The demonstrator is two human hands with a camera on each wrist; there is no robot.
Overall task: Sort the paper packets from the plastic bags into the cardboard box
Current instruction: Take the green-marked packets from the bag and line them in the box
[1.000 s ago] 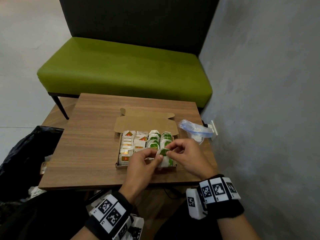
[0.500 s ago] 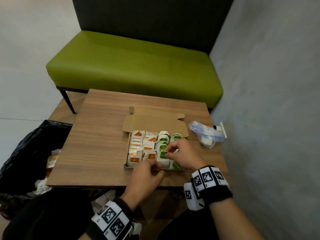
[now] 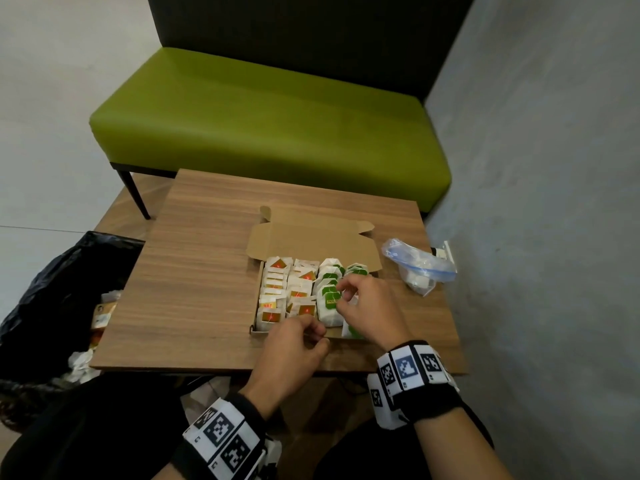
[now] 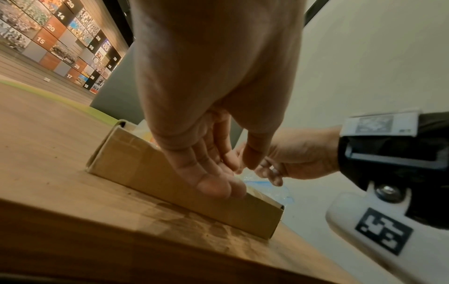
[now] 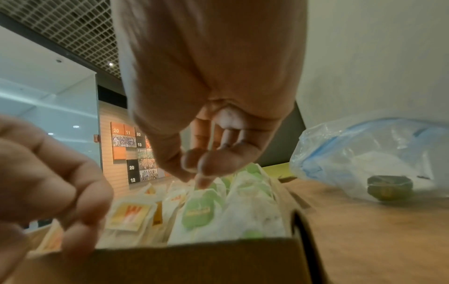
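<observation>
The step in hand looks like seating a green-labelled packet (image 3: 328, 303) into its row inside the cardboard box (image 3: 313, 242), which sits open on the wooden desk (image 3: 194, 271) with its lid flap folded back. The right hand (image 3: 369, 308) is over the right-hand part of the box; in the right wrist view its thumb and first fingers (image 5: 209, 169) are brought together at the top edge of that packet, pinching or nudging it, though blur keeps me from saying whether they truly clamp it. The left hand (image 3: 294, 344) rests at the near wall of the box with its fingers loosely curled and nothing visibly held; the left wrist view shows its fingers (image 4: 213, 184) lying against the box's near edge, as if steadying it. The box is nearly full: orange-labelled packets (image 3: 277, 292) fill the two left rows, green ones the right rows. One plastic bag (image 3: 417, 268) lies on the desk just right of the box, and a few white packets appear to remain inside it. Judging from this, the sorting is close to done. The next move probably calls for letting go of the green packet once it stands in line, then reaching right to the bag, opening its mouth, and drawing out another packet without dragging the light bag along.
</observation>
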